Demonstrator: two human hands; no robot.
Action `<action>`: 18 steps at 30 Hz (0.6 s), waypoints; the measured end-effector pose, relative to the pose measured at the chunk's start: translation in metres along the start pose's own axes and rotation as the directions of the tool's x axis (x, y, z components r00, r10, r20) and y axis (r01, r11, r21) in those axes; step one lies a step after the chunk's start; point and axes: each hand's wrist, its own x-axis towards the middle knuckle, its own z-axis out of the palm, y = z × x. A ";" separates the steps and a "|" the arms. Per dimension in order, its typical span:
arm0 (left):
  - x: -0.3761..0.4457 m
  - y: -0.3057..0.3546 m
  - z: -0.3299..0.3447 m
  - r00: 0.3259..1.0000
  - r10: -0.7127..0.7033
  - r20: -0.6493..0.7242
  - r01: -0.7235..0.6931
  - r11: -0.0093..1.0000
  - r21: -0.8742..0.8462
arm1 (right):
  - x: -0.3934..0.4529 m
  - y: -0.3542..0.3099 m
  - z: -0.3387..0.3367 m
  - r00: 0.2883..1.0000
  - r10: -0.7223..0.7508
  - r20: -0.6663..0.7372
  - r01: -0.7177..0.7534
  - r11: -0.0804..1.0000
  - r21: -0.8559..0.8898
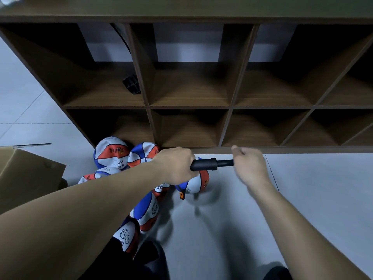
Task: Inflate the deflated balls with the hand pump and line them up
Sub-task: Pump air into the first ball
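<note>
the left hand [177,164] gripped the black cylindrical plastic hand pump [203,164] by its barrel; the right hand [249,165] apparently closed on its handle, blurred. the needle could slip from the half-limp blue, white and orange ball [196,182] beneath, on the grey floor [302,188], if pumped askew.

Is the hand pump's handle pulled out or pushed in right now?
Pulled out a little: a short stretch of narrower shaft shows between the hand pump barrel, held by the left hand, and the right hand.
</note>
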 end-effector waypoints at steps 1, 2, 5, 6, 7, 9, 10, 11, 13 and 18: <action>0.000 -0.005 -0.002 1.000 -0.015 0.011 0.015 1.000 0.003 | 0.008 0.005 -0.011 0.999 0.022 -0.029 -0.021 1.000 0.019; 0.000 -0.010 -0.003 0.999 -0.028 0.022 0.028 1.000 0.007 | 0.015 0.010 -0.020 0.997 0.051 -0.053 -0.048 0.998 0.047; 0.000 -0.011 -0.003 0.999 -0.034 0.021 0.034 0.999 0.005 | 0.022 0.016 -0.031 0.989 0.112 -0.093 -0.102 0.989 0.105; 0.000 -0.007 -0.001 0.999 -0.030 0.012 0.029 1.000 0.010 | 0.021 0.017 -0.027 0.987 0.106 -0.124 -0.093 0.990 0.104; 0.001 -0.003 0.001 1.000 -0.028 0.001 0.027 0.999 0.016 | 0.017 0.017 -0.020 0.983 0.090 -0.160 -0.075 0.993 0.095; 0.002 0.000 0.003 0.999 -0.044 -0.019 0.044 0.999 0.031 | 0.006 0.013 -0.003 0.979 0.050 -0.195 -0.037 0.997 0.065; 0.001 0.000 0.002 0.998 -0.054 -0.024 0.055 0.998 0.039 | -0.001 0.010 0.004 0.981 0.026 -0.192 -0.017 0.999 0.051; 0.001 0.000 0.000 0.998 -0.059 -0.025 0.060 0.997 0.047 | -0.006 0.007 0.011 0.983 0.008 -0.185 0.000 0.999 0.040; 0.002 0.000 -0.002 0.998 -0.053 -0.032 0.055 0.996 0.066 | -0.013 0.001 0.020 0.986 -0.022 -0.168 0.026 0.999 0.023; 0.002 0.007 0.008 0.997 -0.042 -0.066 0.047 0.996 0.081 | -0.028 -0.009 0.038 0.991 -0.064 -0.114 0.066 0.998 0.009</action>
